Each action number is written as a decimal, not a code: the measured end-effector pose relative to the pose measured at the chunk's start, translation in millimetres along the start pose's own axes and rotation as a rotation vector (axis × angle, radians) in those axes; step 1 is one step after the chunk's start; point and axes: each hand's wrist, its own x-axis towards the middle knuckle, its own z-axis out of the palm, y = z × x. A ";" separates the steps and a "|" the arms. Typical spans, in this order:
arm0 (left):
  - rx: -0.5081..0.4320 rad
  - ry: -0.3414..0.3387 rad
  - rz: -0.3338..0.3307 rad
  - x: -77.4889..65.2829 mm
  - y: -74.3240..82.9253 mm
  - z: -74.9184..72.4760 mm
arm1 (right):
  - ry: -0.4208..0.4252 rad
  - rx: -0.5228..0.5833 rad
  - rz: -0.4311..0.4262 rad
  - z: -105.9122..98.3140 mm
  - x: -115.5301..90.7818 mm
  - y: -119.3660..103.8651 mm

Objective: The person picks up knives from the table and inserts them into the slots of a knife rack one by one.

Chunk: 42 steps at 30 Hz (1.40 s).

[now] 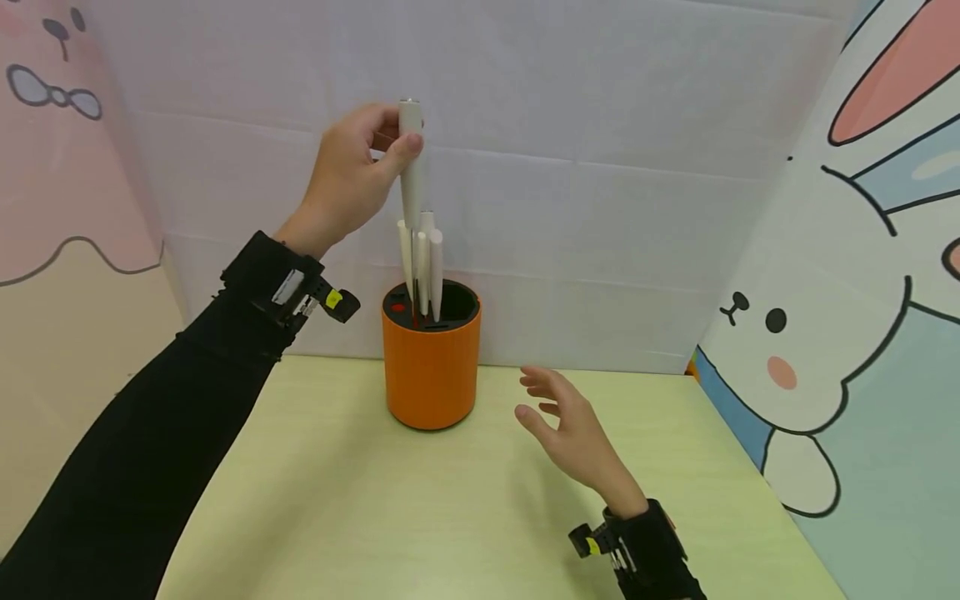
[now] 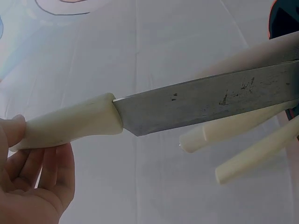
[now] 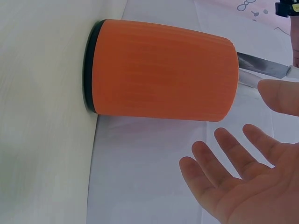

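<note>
My left hand (image 1: 351,177) grips a kitchen knife (image 1: 411,171) by its white handle, above an orange knife block (image 1: 432,371). In the left wrist view the wide, spotted blade (image 2: 201,100) of this knife runs down toward the block, its lower end hidden inside. Several other white-handled knives (image 1: 437,267) stand in the slots of the black top. To the right of the block, my right hand (image 1: 570,429) hovers with fingers spread, holding nothing. The right wrist view shows the orange block (image 3: 163,70) close by the open right palm (image 3: 261,186).
The block stands on a pale yellow table (image 1: 360,517) near its back edge. Behind it hangs a white sheet (image 1: 585,217). A panel with a cartoon rabbit (image 1: 825,350) borders the right side, and a pink panel (image 1: 67,167) the left.
</note>
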 end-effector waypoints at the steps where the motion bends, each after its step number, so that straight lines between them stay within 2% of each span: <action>1: 0.000 -0.003 -0.002 -0.9 -1.7 1.4 | 0.000 0.000 -0.003 -0.2 0.0 -0.1; 16: -0.004 -0.047 -0.045 -17.7 -28.4 17.4 | 0.006 -0.002 -0.009 -1.6 0.2 -1.0; 26: -0.016 -0.077 -0.091 -27.4 -40.2 25.7 | 0.004 -0.007 0.000 -1.2 -0.7 -0.7; 42: -0.021 -0.099 -0.092 -43.5 -59.6 36.4 | 0.003 -0.007 0.018 -0.9 -0.5 0.6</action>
